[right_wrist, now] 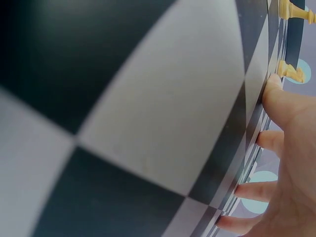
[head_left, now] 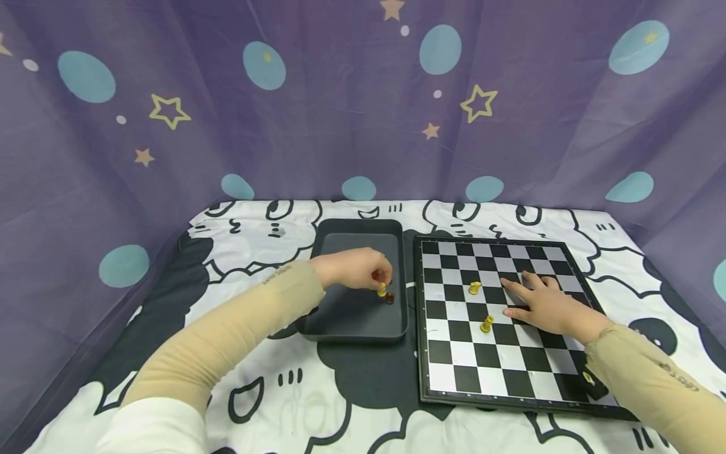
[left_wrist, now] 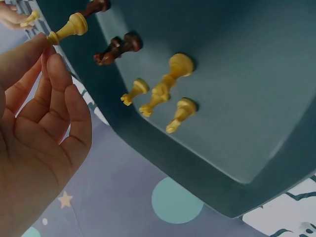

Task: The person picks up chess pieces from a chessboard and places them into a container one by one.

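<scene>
My left hand (head_left: 357, 268) hangs over the dark grey tray (head_left: 351, 315), pinching a yellow chess piece (left_wrist: 69, 28) between thumb and fingertips; the fingers hide its top end. A dark red chess piece (head_left: 389, 297) lies just below it in the head view. Inside the tray, the left wrist view shows several yellow chess pieces (left_wrist: 180, 114) and dark red chess pieces (left_wrist: 121, 47). On the chessboard (head_left: 459, 372), my right hand (head_left: 544, 302) rests with fingers spread. Left of its thumb are two yellow pieces, one farther back (head_left: 474, 287) and one nearer (head_left: 487, 323).
The tray stands left of the board on a black and white patterned cloth (head_left: 295, 391). A small black object with a yellow-green mark (head_left: 590, 378) lies at the board's near right, partly behind the right sleeve. A purple curtain (head_left: 340, 145) hangs behind.
</scene>
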The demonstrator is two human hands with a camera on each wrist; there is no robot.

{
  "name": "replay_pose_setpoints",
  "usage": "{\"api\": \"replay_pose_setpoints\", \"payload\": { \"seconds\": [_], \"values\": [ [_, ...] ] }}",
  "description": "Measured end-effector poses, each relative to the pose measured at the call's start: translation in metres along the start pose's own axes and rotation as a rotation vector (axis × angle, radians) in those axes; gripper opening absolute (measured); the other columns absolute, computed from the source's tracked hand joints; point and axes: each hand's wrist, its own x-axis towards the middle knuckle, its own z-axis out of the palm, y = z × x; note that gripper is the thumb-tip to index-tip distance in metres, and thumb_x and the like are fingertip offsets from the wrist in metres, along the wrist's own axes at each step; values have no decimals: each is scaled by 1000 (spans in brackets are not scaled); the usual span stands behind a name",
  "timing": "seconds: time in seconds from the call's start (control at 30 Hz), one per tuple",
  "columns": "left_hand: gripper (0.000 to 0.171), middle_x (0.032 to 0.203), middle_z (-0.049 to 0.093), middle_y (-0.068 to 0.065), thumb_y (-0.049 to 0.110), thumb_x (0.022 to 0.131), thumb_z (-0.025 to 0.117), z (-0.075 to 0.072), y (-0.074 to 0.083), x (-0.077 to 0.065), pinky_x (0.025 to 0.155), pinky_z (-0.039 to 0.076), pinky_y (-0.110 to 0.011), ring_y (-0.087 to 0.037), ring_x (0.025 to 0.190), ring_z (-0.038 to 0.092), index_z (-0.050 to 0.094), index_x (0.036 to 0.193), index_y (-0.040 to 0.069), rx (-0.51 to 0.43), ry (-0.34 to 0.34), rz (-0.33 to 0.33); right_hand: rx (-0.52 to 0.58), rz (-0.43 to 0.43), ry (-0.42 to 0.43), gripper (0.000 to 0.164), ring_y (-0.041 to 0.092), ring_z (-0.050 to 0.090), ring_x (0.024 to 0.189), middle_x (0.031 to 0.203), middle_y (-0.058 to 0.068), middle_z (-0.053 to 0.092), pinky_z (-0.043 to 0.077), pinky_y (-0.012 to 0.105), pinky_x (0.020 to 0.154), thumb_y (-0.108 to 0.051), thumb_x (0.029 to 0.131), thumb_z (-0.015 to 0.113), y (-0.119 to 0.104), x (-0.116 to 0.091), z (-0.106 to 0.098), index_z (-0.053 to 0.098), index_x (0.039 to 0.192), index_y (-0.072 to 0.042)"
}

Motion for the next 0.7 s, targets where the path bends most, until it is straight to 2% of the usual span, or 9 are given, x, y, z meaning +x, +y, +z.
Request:
{"api": "replay_pose_setpoints", "payload": {
  "seconds": [0.23, 0.47, 0.7],
  "values": [
    [4, 79, 60, 2, 9, 91, 63, 8, -5, 0, 65, 42, -25, -10, 68, 50, 65, 87, 9, 2, -17, 8, 1, -2, 5, 79, 66, 28, 119, 139, 34, 27, 39, 73, 76, -67, 86, 46, -1, -1, 0, 38, 143, -13],
    [4, 79, 60, 2, 10, 91, 62, 14, -10, 0, 66, 42, -24, -9, 68, 49, 67, 91, 9, 6, -44, -8, 1, -1, -3, 77, 66, 27, 119, 139, 34, 27, 39, 73, 76, -65, 87, 47, -1, -1, -1, 37, 143, -13],
    [4, 75, 59, 2, 7, 90, 63, 16, -13, 2, 64, 42, -24, -9, 65, 49, 66, 88, 8, -8, -40, -6, -1, 2, 0, 78, 66, 27, 120, 140, 34, 27, 38, 74, 77, -66, 87, 46, -1, 0, -1, 37, 144, -14]
  ]
}}
